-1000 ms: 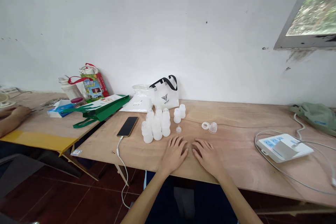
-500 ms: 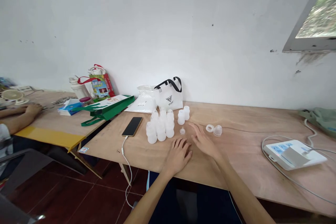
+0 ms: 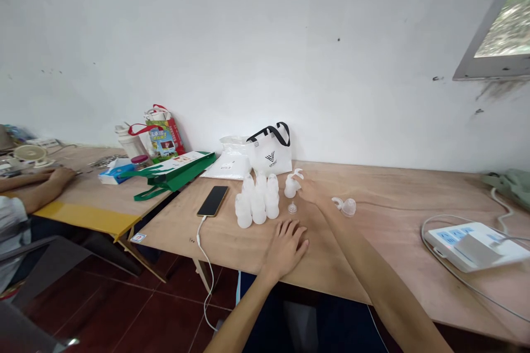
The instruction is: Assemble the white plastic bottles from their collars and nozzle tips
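Observation:
My left hand (image 3: 285,248) lies palm down on the wooden table with its fingers spread, holding nothing. My right hand (image 3: 308,190) reaches forward, its fingers curled around the rear of two small translucent white bottles. That bottle (image 3: 298,172) is largely covered by the fingers. Just in front of it stands the other white bottle (image 3: 290,186). Between my hands and these bottles sits a clear nipple-shaped piece (image 3: 292,208). A tight group of several similar white bottles (image 3: 259,204) stands to the left. Right of my forearm are a white ring (image 3: 337,201) and a clear dome cap (image 3: 349,208).
A phone (image 3: 213,201) on a white cable lies left of the bottles. Behind stand a white plastic package (image 3: 227,162) and a white tote bag (image 3: 271,154). A power strip (image 3: 476,245) with cables is at right. At the left table are a green bag (image 3: 174,174) and another person's hand (image 3: 62,176).
My right hand has moved forward and left to the pair of bottles and curled its fingers around the rear one. My left hand stays on the table. The view has shifted slightly.

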`<state>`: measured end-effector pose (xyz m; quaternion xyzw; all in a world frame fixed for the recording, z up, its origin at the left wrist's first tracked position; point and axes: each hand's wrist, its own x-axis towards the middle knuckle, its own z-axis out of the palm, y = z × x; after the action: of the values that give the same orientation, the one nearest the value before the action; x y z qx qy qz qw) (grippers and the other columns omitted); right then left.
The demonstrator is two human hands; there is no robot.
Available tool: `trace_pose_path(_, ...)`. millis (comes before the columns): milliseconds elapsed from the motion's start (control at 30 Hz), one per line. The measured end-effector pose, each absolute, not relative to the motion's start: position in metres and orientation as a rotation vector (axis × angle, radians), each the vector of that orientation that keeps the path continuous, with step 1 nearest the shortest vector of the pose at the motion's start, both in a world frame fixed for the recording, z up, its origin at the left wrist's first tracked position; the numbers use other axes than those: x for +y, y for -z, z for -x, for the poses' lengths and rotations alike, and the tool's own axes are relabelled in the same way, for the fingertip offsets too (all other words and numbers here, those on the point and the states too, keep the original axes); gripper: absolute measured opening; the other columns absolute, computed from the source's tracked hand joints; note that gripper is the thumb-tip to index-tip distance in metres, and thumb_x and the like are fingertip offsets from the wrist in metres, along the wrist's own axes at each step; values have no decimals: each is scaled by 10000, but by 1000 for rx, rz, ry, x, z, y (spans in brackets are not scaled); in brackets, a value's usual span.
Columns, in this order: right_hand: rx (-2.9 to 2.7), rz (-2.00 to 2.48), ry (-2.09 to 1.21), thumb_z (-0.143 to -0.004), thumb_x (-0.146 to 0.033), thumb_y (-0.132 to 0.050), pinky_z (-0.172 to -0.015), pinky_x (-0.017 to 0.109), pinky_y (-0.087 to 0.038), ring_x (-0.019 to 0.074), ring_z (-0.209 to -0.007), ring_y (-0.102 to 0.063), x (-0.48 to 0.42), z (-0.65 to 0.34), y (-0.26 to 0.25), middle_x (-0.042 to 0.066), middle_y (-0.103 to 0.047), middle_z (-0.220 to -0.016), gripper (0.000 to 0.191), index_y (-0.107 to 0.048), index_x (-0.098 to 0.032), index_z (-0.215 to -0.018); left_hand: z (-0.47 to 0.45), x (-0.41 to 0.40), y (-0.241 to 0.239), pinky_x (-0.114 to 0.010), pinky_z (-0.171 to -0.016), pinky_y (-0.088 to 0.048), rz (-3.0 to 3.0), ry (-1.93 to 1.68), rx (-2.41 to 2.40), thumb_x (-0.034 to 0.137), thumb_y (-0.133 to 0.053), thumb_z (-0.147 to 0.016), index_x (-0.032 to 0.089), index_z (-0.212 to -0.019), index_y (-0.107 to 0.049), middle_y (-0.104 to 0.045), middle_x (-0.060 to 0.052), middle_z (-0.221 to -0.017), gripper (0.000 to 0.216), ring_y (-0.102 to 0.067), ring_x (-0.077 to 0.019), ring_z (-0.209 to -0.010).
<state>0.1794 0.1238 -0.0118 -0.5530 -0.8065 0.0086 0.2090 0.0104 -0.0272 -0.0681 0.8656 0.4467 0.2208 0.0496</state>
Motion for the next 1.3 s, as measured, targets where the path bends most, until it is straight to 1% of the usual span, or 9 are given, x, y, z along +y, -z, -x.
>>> trace_pose_path(167,-2210,1563,-2,-960,-192,-570,-780,332,-502,245,-882,-681,113,-184,16,106,-672,-1147,233,-665,-193,-1173,-11,-27,67,-564,-1200,-331,-2631,-663,1368,376,-472,-1039,241,-1348,-585,-559,-93,-1469,355,-464,-310,-1389)
trace_pose_path(300,-2132,1628,35,-987,-177,-519,-778,355,-481,254,-834,-675,86,-194,24,106,-654,-1065,177,-679,-218,-1050,-12,-27,67,-560,-1185,-350,-2639,-688,1351,376,-469,-1038,252,-1334,-586,-570,-93,-1447,342,-480,-305,-1370)
trace_pose_path(500,-2055,1680,110,-961,-123,-458,-717,338,-465,246,-836,-661,39,-218,30,114,-642,-1070,265,-689,-220,-1043,-12,-26,66,-549,-1187,-356,-2549,-769,1332,346,-507,-1012,238,-1261,-571,-589,-102,-1403,278,-511,-293,-1347)
trace_pose_path(633,-2105,1602,80,-919,-94,-437,-714,330,-472,233,-866,-652,10,-232,28,92,-644,-1080,306,-694,-224,-1022,-10,-19,72,-500,-1103,-460,-2289,-971,1329,322,-506,-998,235,-1198,-531,-598,-108,-1323,220,-574,-274,-1255)
trace_pose_path(800,-2289,1324,-166,-830,-16,-378,-768,330,-493,202,-866,-639,-16,-242,16,41,-650,-988,343,-634,-242,-855,-11,-2,81,-459,-1075,-498,-2099,-1092,1330,254,-463,-992,218,-1396,-383,-499,-152,-1426,413,-552,-258,-1310)
trace_pose_path(967,-2352,1250,-301,-794,10,-358,-747,323,-499,196,-852,-648,-23,-244,6,24,-665,-987,359,-607,-249,-799,-25,27,82,-519,-1171,-395,-2114,-1123,1468,238,-429,-1004,215,-1476,-320,-399,-170,-1547,485,-387,-302,-1478)
trace_pose_path(1033,-2357,1249,-271,-785,14,-361,-748,323,-506,200,-880,-656,-23,-243,5,30,-673,-1056,378,-630,-249,-816,-29,40,80,-508,-1147,-413,-2135,-1050,1562,217,-422,-998,176,-1446,-360,-464,-194,-1481,454,-454,-305,-1422)
trace_pose_path(1133,-2339,1271,-205,-797,6,-381,-777,331,-526,201,-908,-666,-23,-241,7,34,-669,-1164,400,-669,-261,-871,-31,54,77,-471,-1048,-484,-2194,-929,1602,191,-412,-993,167,-1283,-506,-599,-164,-1280,306,-591,-282,-1234)
trace_pose_path(1300,-2241,1293,-134,-847,-11,-385,-845,363,-547,224,-1026,-666,-20,-241,22,57,-637,-1271,393,-692,-253,-888,-26,54,67,-410,-920,-513,-2276,-851,1586,172,-383,-1015,188,-1078,-583,-676,-105,-1059,210,-650,-252,-1027)
